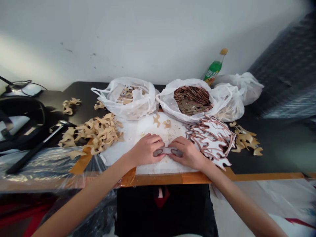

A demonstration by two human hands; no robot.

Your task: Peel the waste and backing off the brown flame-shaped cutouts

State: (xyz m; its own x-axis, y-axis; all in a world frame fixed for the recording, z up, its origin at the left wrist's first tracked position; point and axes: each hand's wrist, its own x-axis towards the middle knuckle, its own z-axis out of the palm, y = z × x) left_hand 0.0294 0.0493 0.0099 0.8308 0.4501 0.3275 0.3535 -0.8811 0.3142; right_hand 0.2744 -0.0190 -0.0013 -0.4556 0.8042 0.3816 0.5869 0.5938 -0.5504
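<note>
Between my hands, low over the white sheet (150, 168), is a small grey-white piece (167, 150). My left hand (148, 148) pinches its left end, and my right hand (185, 152) grips its right end. Just right of my right hand lies a pile of white flame-shaped pieces with brown edges (212, 135). A heap of curled tan pieces (98, 131) rests to the left of the sheet. Two flat tan scraps, one of them a small cutout (156, 120), lie on the sheet beyond my hands.
Open white plastic bags, one with light pieces (145, 107) and one with brown pieces (184, 113), stand at the back. Behind them is a green bottle (214, 69). A hammer (39, 148) lies left. More tan scraps (247, 141) lie right. Orange tape (158, 179) lines the front edge.
</note>
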